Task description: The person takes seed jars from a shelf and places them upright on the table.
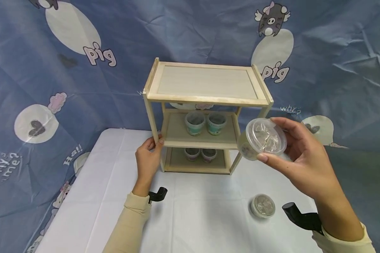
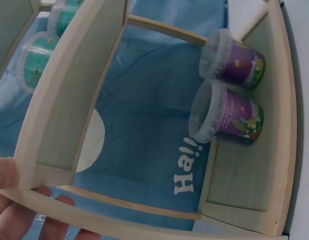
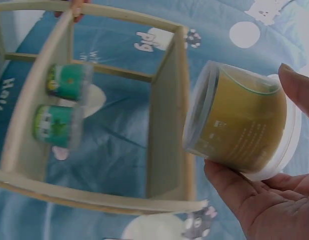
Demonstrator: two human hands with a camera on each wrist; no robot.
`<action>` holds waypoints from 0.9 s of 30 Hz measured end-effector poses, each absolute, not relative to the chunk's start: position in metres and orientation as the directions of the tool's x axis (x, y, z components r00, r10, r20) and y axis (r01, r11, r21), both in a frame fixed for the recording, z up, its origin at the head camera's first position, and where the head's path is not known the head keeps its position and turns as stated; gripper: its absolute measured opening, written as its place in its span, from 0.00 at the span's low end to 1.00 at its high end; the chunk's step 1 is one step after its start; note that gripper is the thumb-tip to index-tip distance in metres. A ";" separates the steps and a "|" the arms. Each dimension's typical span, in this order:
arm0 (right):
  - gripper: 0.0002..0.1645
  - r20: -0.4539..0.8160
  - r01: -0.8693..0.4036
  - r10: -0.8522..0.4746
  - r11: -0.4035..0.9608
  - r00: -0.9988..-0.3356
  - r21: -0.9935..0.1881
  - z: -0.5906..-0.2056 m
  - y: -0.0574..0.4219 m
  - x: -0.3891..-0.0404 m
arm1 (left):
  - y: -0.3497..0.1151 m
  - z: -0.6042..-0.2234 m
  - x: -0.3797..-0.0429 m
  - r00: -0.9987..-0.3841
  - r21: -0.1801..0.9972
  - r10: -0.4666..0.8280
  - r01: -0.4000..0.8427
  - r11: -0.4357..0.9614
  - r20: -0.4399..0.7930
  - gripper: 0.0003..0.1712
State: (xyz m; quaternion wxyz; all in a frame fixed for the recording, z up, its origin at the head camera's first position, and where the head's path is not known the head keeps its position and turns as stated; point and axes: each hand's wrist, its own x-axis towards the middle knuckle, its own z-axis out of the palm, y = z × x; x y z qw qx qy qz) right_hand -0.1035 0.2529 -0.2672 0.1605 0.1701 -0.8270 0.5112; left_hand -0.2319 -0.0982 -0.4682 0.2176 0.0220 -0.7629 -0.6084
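Observation:
My right hand (image 1: pixel 310 161) holds a clear plastic tub (image 1: pixel 266 137) between thumb and fingers, tilted, in front of the right side of a small wooden shelf (image 1: pixel 206 80). The right wrist view shows a yellow label (image 3: pixel 244 120) around this tub. On the shelf's left front post my left hand (image 1: pixel 149 158) grips at the height of the middle board, thumb in front. Two tubs with turquoise labels (image 1: pixel 194 130) stand side by side on that middle board. Below, two purple-labelled tubs (image 2: pixel 239 112) stand on the bottom board.
Another round tub (image 1: pixel 263 206) sits on the white tabletop (image 1: pixel 190 211) in front of the shelf, toward the right. A blue printed cloth (image 1: pixel 183 31) hangs behind the shelf and along the left side. The shelf's top board (image 1: pixel 206 81) overhangs the middle one in the head view.

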 end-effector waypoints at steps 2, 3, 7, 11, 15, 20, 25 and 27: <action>0.53 0.431 -0.434 -0.111 0.430 -0.895 -0.792 -0.275 0.255 -0.103 | -0.099 -0.468 -0.232 -0.905 0.939 -0.297 0.234 0.251 0.305 0.13; 0.53 0.425 -0.429 -0.110 0.432 -0.898 -0.794 -0.279 0.256 -0.102 | -0.099 -0.467 -0.232 -0.906 0.940 -0.296 0.235 0.248 0.304 0.13; 0.54 0.396 -0.400 -0.120 0.500 -0.910 -0.768 -0.299 0.261 -0.099 | -0.099 -0.466 -0.231 -0.906 0.943 -0.300 0.230 0.242 0.298 0.13; 0.52 0.346 -0.358 -0.129 0.548 -0.929 -0.756 -0.322 0.266 -0.097 | -0.099 -0.465 -0.231 -0.904 0.940 -0.299 0.238 0.246 0.307 0.13; 0.50 0.316 -0.323 -0.111 0.555 -0.942 -0.767 -0.350 0.269 -0.097 | -0.099 -0.466 -0.232 -0.901 0.935 -0.295 0.246 0.255 0.318 0.13; 0.49 0.288 -0.286 -0.080 0.519 -0.954 -0.806 -0.387 0.271 -0.095 | -0.098 -0.467 -0.232 -0.905 0.938 -0.291 0.240 0.252 0.310 0.14; 0.50 0.265 -0.254 -0.055 0.525 -0.963 -0.813 -0.415 0.273 -0.089 | -0.097 -0.469 -0.231 -0.904 0.938 -0.295 0.241 0.249 0.311 0.14; 0.51 0.261 -0.242 -0.044 0.545 -0.964 -0.803 -0.423 0.273 -0.086 | -0.097 -0.469 -0.231 -0.902 0.936 -0.294 0.247 0.250 0.316 0.13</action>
